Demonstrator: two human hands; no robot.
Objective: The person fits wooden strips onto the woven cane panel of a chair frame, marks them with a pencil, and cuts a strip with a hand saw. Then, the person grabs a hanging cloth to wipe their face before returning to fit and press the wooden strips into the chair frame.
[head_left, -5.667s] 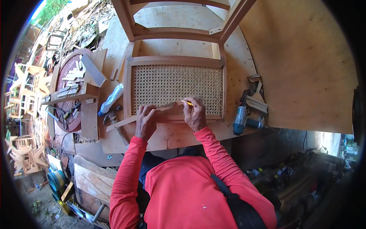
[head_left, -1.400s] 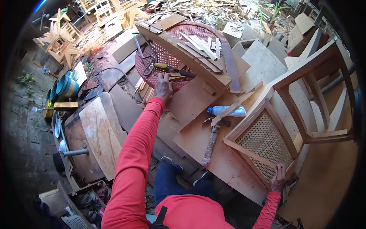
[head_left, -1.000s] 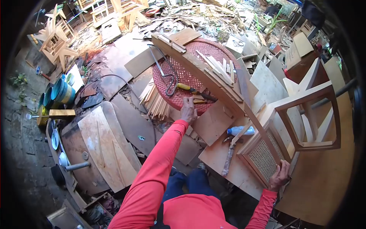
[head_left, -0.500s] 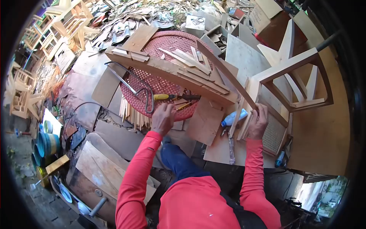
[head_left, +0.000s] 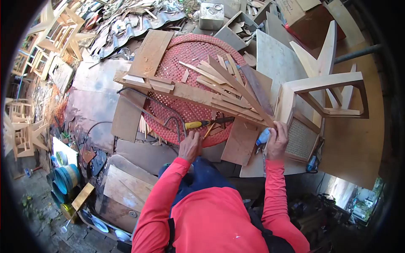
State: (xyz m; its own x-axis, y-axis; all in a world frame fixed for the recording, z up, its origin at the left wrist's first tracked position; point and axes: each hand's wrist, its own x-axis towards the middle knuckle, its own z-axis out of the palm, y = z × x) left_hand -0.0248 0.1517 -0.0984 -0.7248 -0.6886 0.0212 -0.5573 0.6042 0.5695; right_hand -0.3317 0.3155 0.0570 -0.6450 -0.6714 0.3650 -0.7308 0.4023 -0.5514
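Note:
My right hand (head_left: 277, 141) pinches the near end of a long, thin wooden strip (head_left: 240, 90), which lies slanted across the other wood pieces. Closed in a loose pinch, my left hand (head_left: 191, 146) is at the near rim of a red woven round table (head_left: 168, 99), with a thin yellow pencil (head_left: 209, 130) at its fingers; the fingertips are partly hidden. Just beyond that hand lies a yellow-handled tool (head_left: 194, 125) with a dark shaft. A bow saw (head_left: 160, 101) with a curved frame rests left of it. Thick board (head_left: 190, 95) crosses the table.
Several loose wood slats (head_left: 215, 80) lie on the thick board and the table. At right stands a wooden chair frame (head_left: 325, 82) with a cane panel (head_left: 301, 141). A blue bottle (head_left: 263, 136) is behind my right hand. Blue buckets (head_left: 66, 179) stand at left.
The view has shifted. The wooden strip's near end has come lower, toward the thick board, with my right hand still on it. The pencil has turned steeper beside my left hand.

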